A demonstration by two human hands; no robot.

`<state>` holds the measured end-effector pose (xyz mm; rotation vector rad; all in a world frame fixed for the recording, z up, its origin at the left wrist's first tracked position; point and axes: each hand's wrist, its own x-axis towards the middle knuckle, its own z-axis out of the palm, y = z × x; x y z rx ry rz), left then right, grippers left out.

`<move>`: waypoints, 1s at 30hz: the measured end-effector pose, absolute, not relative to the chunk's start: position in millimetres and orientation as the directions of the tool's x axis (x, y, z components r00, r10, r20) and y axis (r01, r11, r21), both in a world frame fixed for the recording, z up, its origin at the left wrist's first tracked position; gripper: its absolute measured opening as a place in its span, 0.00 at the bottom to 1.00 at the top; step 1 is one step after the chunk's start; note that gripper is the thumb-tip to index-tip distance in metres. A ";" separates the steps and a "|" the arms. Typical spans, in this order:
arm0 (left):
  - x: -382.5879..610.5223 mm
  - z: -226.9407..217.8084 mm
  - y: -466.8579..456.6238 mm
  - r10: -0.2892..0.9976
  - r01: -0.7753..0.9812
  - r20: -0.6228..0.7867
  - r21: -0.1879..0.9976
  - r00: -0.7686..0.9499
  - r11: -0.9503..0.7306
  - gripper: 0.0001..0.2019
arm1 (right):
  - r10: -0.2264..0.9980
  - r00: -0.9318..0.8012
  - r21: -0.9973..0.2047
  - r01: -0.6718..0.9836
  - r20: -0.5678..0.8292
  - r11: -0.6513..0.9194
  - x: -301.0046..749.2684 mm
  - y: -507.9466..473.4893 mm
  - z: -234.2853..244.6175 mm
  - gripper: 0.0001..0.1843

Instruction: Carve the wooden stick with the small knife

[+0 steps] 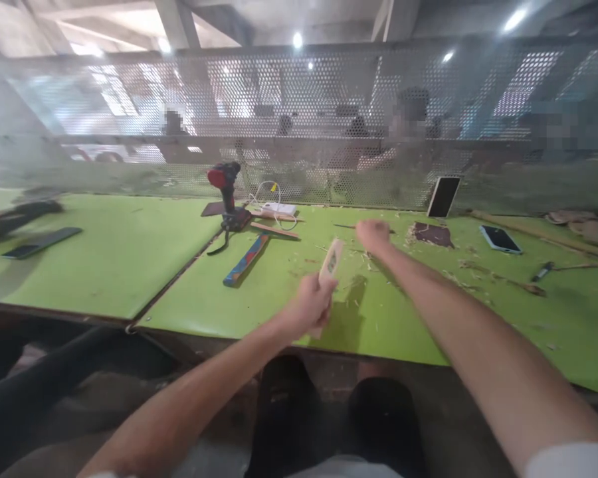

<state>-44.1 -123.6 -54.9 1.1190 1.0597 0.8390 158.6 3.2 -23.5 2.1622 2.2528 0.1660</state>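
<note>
My left hand (313,304) is closed round the lower end of a pale wooden piece (331,260), held upright and tilted over the green table (379,318). My right hand (372,236) is stretched out farther over the table with its fingers curled in a fist; a thin dark tool (346,227) seems to stick out of it to the left, but blur hides the grip. Wood shavings (363,259) lie scattered under both hands.
A red and black drill (228,192), a white power bank with cable (278,209), a blue painted stick (246,260), a dark wood scrap (432,234) and two phones (499,239) (443,196) lie on the table. A perforated metal screen (299,119) closes the far side, with people behind it.
</note>
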 end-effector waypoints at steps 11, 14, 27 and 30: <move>-58.6 -73.2 -153.3 0.937 -0.175 -0.174 0.956 0.302 0.234 0.19 | 0.993 -0.110 0.075 0.991 0.033 0.107 144.7 -48.6 -32.1 0.24; -53.1 -79.5 -161.7 0.947 -0.183 -0.161 0.959 0.278 0.217 0.22 | 0.981 -0.194 0.083 0.978 0.025 0.191 122.6 -70.9 -39.8 0.24; -45.3 -99.8 -164.1 0.960 -0.111 -0.164 0.975 0.227 0.193 0.21 | 0.976 -0.208 0.198 0.956 -0.060 0.216 118.4 -56.0 -60.3 0.12; -45.2 -101.5 -166.8 0.970 -0.136 -0.150 0.975 0.193 0.178 0.20 | 0.959 -0.281 0.182 0.942 -0.039 0.283 122.6 -43.1 -65.6 0.21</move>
